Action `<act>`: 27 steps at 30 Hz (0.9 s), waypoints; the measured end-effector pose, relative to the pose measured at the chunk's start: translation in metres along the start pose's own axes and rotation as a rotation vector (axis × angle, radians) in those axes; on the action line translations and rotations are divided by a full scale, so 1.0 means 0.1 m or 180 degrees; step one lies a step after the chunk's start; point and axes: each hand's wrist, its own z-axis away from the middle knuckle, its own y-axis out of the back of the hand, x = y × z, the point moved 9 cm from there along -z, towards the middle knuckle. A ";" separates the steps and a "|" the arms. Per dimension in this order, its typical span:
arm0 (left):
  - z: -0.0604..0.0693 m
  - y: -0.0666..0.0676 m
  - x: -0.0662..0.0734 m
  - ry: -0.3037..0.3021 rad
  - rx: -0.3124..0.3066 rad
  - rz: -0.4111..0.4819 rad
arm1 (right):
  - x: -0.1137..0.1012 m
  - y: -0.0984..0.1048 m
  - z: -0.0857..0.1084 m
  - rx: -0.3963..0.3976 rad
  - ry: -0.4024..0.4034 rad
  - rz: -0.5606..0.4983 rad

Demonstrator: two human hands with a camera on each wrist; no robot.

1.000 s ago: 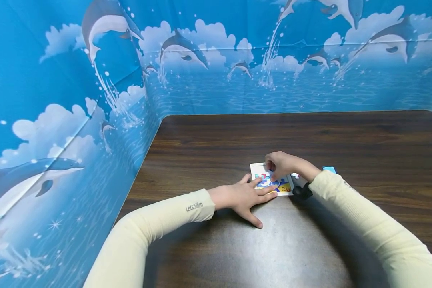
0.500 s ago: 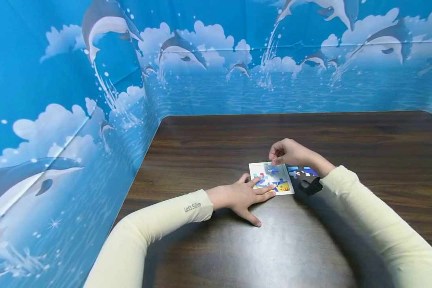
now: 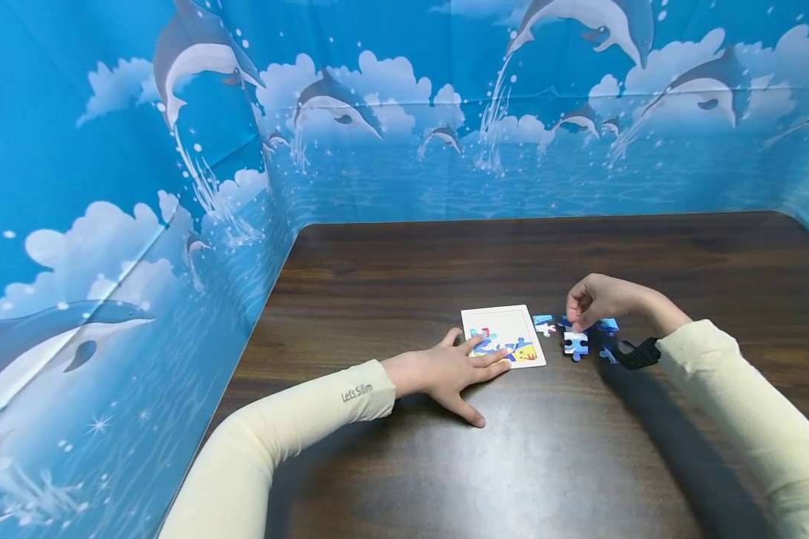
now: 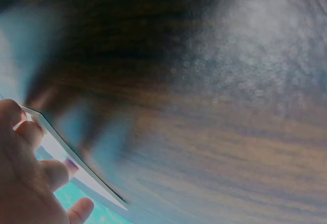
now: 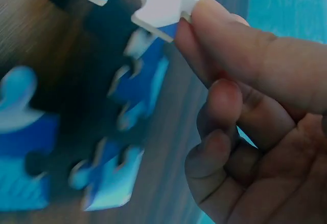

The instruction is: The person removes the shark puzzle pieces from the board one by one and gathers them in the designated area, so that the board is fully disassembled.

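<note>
White square puzzle board [image 3: 508, 322], coloured along its near side, flat on the dark-brown wood-grain desk [image 3: 377, 284]. Across its near left corner, the left hand [image 3: 441, 372], with fingers straight and widely spread, resting on the board without grip. To the right of the board, the right hand [image 3: 600, 297], with thumb and forefinger brought together, pinching the edge of a blue-and-white jigsaw piece [image 3: 576, 345]; hard to tell if fully lifted. Around this piece, loose blue jigsaw pieces [image 3: 607, 326], one just beside the board's right edge. Behind, broad room of desk up to the far edge and the blue dolphin-printed cloth [image 3: 377, 187].
</note>
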 end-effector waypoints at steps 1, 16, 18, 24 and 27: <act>0.00 0.00 0.00 -0.0001 0.0003 -0.0002 | 0.04 -0.01 0.02 -0.0013 -0.0028 -0.0002; -0.01 -0.01 -0.01 0.0025 0.0003 0.0012 | 0.30 -0.06 0.05 0.0400 -0.0122 -0.0050; -0.01 -0.02 -0.01 0.0033 -0.0005 0.0026 | 0.30 -0.07 0.04 0.0440 -0.0119 0.0004; -0.01 -0.03 -0.02 0.0037 0.0019 0.0027 | 0.30 -0.08 0.02 0.0465 -0.0188 0.0066; -0.01 -0.02 -0.02 0.0041 0.0024 0.0024 | 0.29 -0.06 0.02 0.0485 -0.0205 0.0070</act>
